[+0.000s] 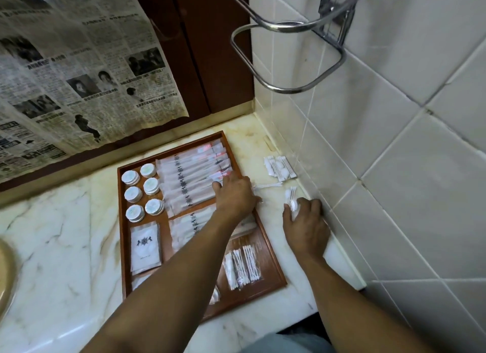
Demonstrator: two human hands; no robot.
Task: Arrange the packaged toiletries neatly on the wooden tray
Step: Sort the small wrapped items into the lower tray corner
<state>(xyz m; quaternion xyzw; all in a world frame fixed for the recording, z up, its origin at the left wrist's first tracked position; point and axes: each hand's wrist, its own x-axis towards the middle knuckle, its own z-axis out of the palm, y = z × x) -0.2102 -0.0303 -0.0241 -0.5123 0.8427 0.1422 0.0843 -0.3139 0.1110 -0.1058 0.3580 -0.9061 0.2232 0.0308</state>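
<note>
A wooden tray lies on the marble counter. It holds several round white jars, a row of long toothbrush packets, a flat white sachet and cotton swab packets. My left hand reaches across the tray's right rim, its fingers resting on the ends of the long packets. Beside the tray, my right hand grips a small cotton swab packet on the counter near the wall. More swab packets lie loose by the wall, and one thin packet lies next to my left hand.
A tiled wall runs close along the right. A chrome rack juts out above the counter corner. Newspaper covers the back panel. A basin edge shows at the far left.
</note>
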